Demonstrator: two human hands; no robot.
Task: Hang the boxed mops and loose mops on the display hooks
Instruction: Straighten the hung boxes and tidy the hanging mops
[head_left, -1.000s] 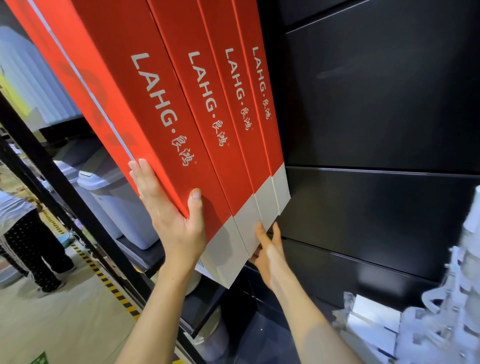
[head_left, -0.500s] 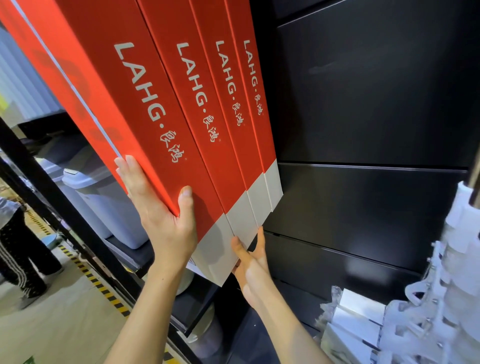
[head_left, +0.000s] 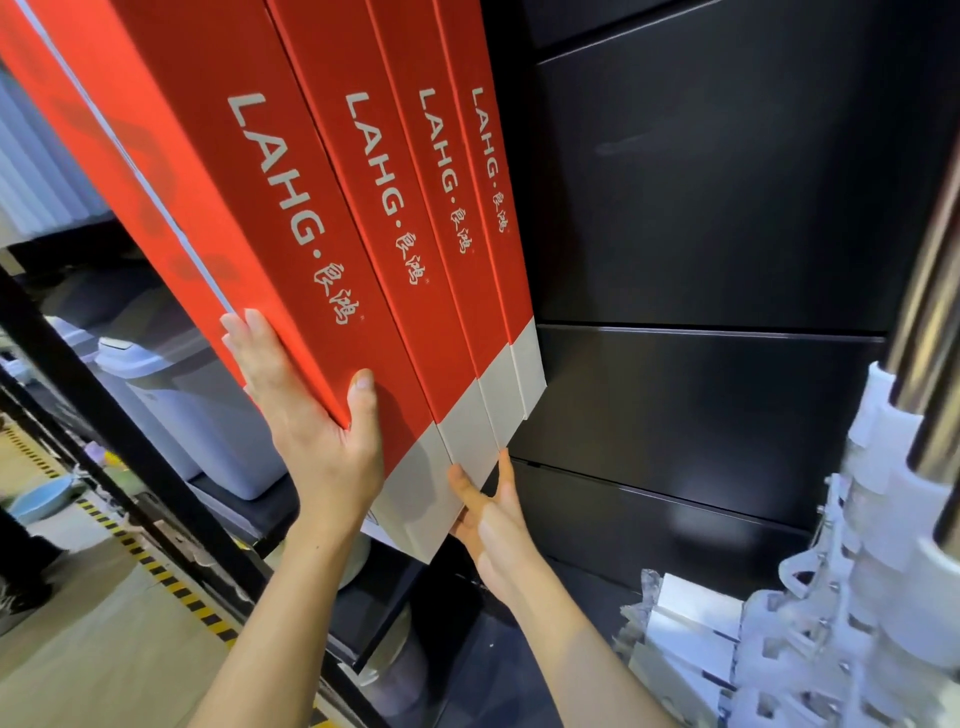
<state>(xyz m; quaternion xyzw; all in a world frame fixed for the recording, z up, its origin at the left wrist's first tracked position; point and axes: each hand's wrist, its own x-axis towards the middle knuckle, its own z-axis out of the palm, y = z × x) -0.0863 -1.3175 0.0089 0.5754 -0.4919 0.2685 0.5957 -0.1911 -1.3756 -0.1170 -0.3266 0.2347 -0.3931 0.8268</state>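
Against the black panel wall (head_left: 701, 208), four red boxed mops (head_left: 363, 234) hang side by side, slanting from 11 toward 5 o'clock. Left hand (head_left: 311, 436) grips the nearest box's edge; right hand (head_left: 488, 509), fingers straight, supports the bottom ends.

Four red boxes (head_left: 332, 223) hang side by side, touching, and fill the upper left of the black panel wall (head_left: 717, 208). The left hand (head_left: 311, 431) clasps the outermost box's (head_left: 249, 156) lower edge; the right hand (head_left: 488, 509) sits under the grey box ends. Right of the boxes the panel wall is bare and open. At the right edge a metal pole (head_left: 930, 332) and white mop parts (head_left: 852, 597) stand in the way. Left of the boxes, a black upright (head_left: 104, 431) and grey bins (head_left: 171, 410) close that side.
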